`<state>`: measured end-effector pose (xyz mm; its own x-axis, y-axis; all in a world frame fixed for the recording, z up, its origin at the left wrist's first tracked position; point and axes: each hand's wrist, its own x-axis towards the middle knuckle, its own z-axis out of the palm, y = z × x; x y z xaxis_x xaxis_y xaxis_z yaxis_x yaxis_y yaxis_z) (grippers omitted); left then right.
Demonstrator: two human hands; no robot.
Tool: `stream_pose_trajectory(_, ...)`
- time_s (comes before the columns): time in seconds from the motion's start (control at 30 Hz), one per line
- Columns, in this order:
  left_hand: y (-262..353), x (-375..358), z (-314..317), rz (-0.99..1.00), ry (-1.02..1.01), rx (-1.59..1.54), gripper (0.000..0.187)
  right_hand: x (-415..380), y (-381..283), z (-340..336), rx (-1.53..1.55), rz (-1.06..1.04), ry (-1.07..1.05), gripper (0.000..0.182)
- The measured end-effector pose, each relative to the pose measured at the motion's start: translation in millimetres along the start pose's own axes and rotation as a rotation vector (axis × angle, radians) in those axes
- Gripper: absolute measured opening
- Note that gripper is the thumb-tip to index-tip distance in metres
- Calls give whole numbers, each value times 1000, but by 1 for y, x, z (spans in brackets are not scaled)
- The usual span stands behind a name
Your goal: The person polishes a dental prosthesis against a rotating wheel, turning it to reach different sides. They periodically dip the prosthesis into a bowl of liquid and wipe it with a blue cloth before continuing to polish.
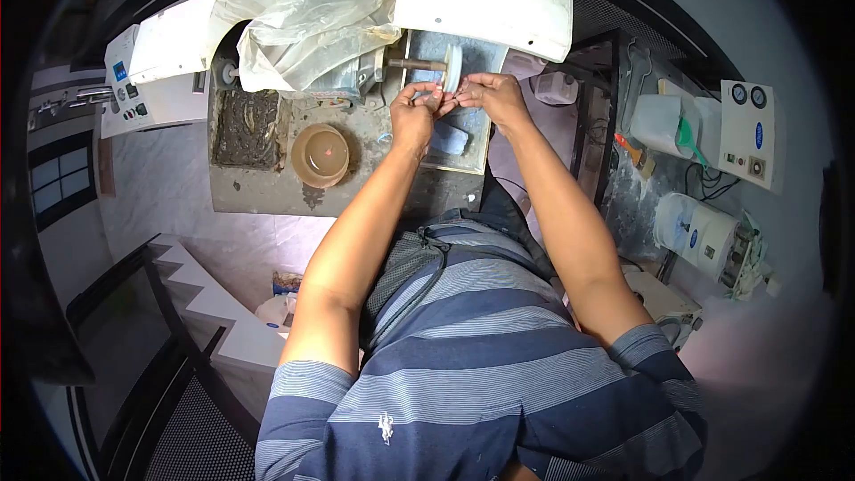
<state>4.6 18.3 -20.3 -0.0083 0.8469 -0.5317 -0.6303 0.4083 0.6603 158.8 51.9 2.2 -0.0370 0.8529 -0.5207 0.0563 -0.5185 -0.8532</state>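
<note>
A pale polishing wheel (454, 69) sits on the end of a brownish spindle (416, 63), which comes out of a plastic-covered machine. My left hand (414, 118) is closed just below the wheel, its fingertips right at the wheel's lower edge. From the other side, my right hand (497, 100) pinches in toward the same spot, fingertips close to those of the left. Between them is a small thing, mostly hidden by the fingers; I cannot tell what it is. Both hands are over a shallow bluish tray (486, 144).
A brown bowl (321, 155) of cloudy liquid stands left of my hands, beside a trough of dark mud (248, 129). Crumpled plastic (321, 18) and a white hood (485, 0) overhang the back. At right are an orange-handled brush (630, 150) and a panel with gauges (751, 129).
</note>
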Motion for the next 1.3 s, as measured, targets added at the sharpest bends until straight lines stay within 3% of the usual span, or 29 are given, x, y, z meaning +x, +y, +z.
stream_pose_trajectory(0.17, -6, 4, -7, 139, -108, 95, 11, -3, 12, -3, 43, -84, -13, 27)
stream_pose_trajectory(0.33, -3, 7, -3, 18, -18, 17, 9, 7, 7, -2, 17, -43, 16, 24)
stream_pose_trajectory(0.4, -2, 12, -3, -31, -3, 9, 8, 16, 6, -4, 139, 112, 0, 20)
stream_pose_trajectory(0.73, -5, 23, -5, -300, 87, -139, 18, 37, 12, -3, 176, 358, 12, 20)
stream_pose_trajectory(1.3, 3, 30, -5, -318, 96, -39, 21, 36, 16, 6, 228, 400, 65, 23)
